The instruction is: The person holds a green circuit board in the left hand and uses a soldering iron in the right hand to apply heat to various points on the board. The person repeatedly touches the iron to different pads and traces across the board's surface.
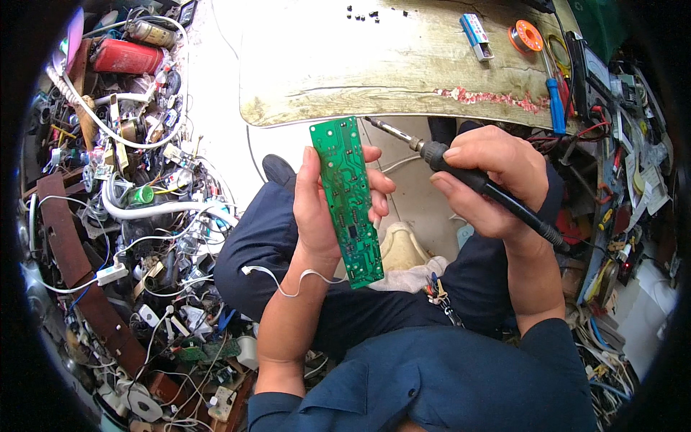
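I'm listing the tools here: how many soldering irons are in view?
1: the soldering iron in the right hand, tip beside the green circuit board in the left hand. Others could be hidden in the clutter.

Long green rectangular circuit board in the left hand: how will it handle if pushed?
The green circuit board looks flat, so probably stiff. Likely light for its length: the left hand alone holds it. Perhaps fragile: small dark components sit exposed.
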